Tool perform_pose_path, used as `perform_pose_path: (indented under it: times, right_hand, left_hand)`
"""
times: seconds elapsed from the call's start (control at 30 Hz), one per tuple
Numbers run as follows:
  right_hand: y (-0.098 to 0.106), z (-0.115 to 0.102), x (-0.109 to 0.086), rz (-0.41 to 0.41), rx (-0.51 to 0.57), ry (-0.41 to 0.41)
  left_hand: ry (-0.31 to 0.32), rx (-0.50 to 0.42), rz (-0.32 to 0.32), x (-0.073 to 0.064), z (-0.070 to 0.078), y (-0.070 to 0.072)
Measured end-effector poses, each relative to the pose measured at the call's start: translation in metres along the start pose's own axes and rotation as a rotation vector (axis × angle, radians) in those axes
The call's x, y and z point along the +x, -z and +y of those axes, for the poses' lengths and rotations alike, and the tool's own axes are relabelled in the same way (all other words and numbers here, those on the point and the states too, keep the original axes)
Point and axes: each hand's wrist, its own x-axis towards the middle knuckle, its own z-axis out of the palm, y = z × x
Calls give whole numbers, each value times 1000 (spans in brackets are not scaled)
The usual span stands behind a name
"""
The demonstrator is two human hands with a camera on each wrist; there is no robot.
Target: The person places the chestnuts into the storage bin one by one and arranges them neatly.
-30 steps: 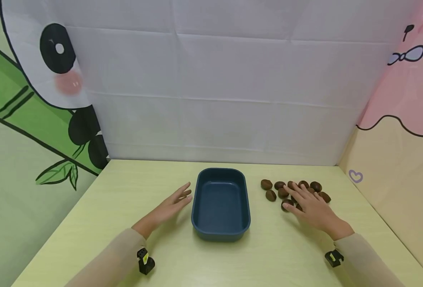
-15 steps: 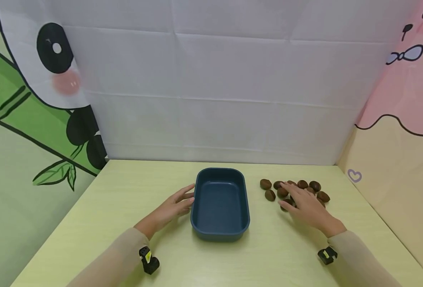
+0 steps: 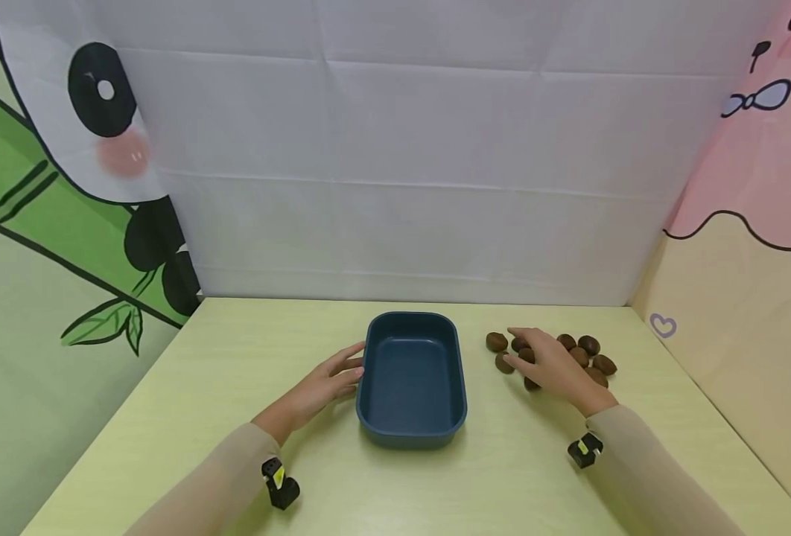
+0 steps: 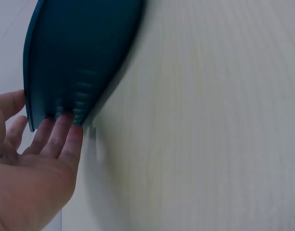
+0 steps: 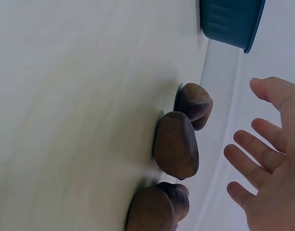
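A dark blue rectangular container (image 3: 412, 441) stands in the middle of the table. My left hand (image 3: 316, 388) rests its fingertips against the container's left wall; in the left wrist view the fingers (image 4: 56, 139) touch the side, fairly straight. Several brown chestnuts (image 3: 589, 345) lie in a loose group to the right of the container. Over the left part of that group hovers my right hand (image 3: 555, 368), palm down. The right wrist view shows its fingers (image 5: 255, 154) spread, holding nothing, just above the chestnuts (image 5: 176, 144). Some chestnuts are hidden under the hand.
The pale yellow table (image 3: 288, 327) ends at a white cloth backdrop (image 3: 409, 179). Printed cloth walls stand at the left (image 3: 67, 246) and right (image 3: 737, 298). A small black camera sits on each wrist.
My left hand has moved right until it touches the container. The right hand has slid left across the chestnuts, uncovering those on the right. Container and chestnuts look unmoved.
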Motion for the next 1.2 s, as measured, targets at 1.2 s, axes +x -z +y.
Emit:
perform_pose_path:
  times: [1.2]
  right_hand:
    - [-14,19,64,-139,79,-139]
  left_hand:
    - [6,-34,13,-1,2,-2]
